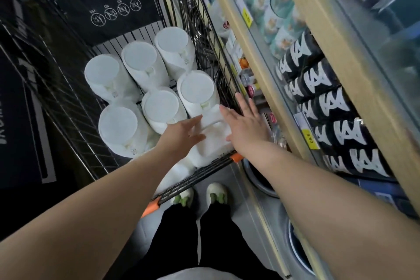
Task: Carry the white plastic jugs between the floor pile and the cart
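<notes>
A black wire shopping cart (75, 107) holds several white jugs (139, 63) standing upside down, flat bases up. Nearest me, one white jug (212, 136) lies against the cart's near corner. My left hand (181, 135) reaches in with fingers spread, touching that jug's left side. My right hand (244, 124) lies flat with straight fingers over its right side, fingertips by the cart's right wall. Neither hand curls round anything.
On the right runs a wooden shelf (256, 75) with yellow price tags, stacked teal-and-white mugs (270, 18) and black mugs with white lettering (318, 88). The cart's handle has orange ends (150, 208). My white shoes (217, 193) stand on grey floor; dark mats lie left.
</notes>
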`<state>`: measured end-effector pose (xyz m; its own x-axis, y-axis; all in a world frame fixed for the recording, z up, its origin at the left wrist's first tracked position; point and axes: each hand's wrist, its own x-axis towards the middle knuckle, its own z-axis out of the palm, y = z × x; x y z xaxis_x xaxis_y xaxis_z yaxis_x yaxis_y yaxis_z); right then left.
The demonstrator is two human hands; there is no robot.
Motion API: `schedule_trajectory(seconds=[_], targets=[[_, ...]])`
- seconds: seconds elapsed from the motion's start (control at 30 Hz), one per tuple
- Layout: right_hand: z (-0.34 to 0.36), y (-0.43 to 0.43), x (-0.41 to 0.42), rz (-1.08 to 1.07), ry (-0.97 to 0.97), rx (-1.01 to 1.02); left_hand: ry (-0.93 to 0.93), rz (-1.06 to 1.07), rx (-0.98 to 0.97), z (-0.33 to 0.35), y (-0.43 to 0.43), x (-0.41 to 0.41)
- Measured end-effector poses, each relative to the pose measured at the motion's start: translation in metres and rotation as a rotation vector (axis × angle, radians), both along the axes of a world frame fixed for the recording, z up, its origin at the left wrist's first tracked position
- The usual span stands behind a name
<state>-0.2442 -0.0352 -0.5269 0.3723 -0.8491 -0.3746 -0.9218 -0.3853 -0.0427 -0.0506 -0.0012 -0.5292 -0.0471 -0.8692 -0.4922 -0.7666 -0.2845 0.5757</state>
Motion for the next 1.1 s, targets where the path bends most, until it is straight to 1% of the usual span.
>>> schedule_trajectory(seconds=[0.07, 0.17, 0.23, 0.33, 0.4, 0.5, 0.6, 0.67, 0.77, 0.87, 0.93, 1.1], targets=[[0.010, -0.001, 0.000, -0.115, -0.143, 0.085, 0.013, -0.001, -0.027, 0.008, 0.003, 0.005], [0.036, 0.001, 0.002, -0.344, -0.425, 0.267, 0.084, 0.046, -0.088, 0.032, 0.008, 0.014], [0.052, 0.010, 0.004, -0.459, -0.570, 0.288, 0.119, 0.055, -0.138, 0.049, 0.010, 0.020], [0.071, 0.032, 0.006, -0.622, -0.693, 0.253, 0.184, 0.026, -0.178, 0.074, 0.008, 0.026], [0.082, 0.049, 0.009, -0.714, -0.732, 0.192, 0.212, -0.046, -0.200, 0.087, 0.005, 0.028], [0.098, 0.083, 0.014, -0.872, -0.791, 0.087, 0.230, -0.209, -0.217, 0.105, 0.005, 0.027], [0.115, 0.128, 0.019, -1.030, -0.858, -0.062, 0.286, -0.381, -0.226, 0.118, 0.013, 0.018], [0.127, 0.163, 0.022, -1.127, -0.867, -0.145, 0.330, -0.488, -0.228, 0.124, 0.025, 0.008], [0.142, 0.221, 0.019, -1.269, -0.862, -0.230, 0.349, -0.663, -0.230, 0.133, 0.051, -0.019], [0.156, 0.286, 0.009, -1.401, -0.831, -0.295, 0.337, -0.818, -0.208, 0.138, 0.088, -0.053], [0.163, 0.332, 0.000, -1.483, -0.806, -0.374, 0.344, -0.946, -0.196, 0.143, 0.119, -0.078], [0.174, 0.464, -0.023, -1.707, -0.802, -0.543, 0.421, -1.209, -0.146, 0.160, 0.231, -0.149]])
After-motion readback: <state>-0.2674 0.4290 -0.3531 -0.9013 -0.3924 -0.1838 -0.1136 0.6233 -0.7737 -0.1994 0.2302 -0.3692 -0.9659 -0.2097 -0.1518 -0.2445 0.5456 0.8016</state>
